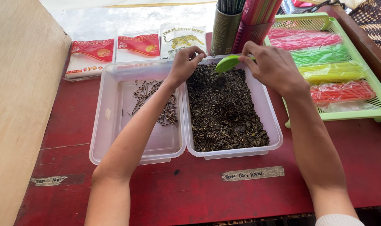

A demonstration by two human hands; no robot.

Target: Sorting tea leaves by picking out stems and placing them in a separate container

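Right hand (274,67) clamped on green scoop (227,63); left hand (185,62) pinched over tea-leaf tub (275,125), contents unclear. Risk: leaves flicked onto red desk (178,192) or into stem tub (99,125).

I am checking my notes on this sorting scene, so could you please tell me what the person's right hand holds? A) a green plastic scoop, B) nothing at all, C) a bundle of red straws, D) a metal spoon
A: the right hand grips a green scoop over the far end of the clear tub filled with dark dried leaves.
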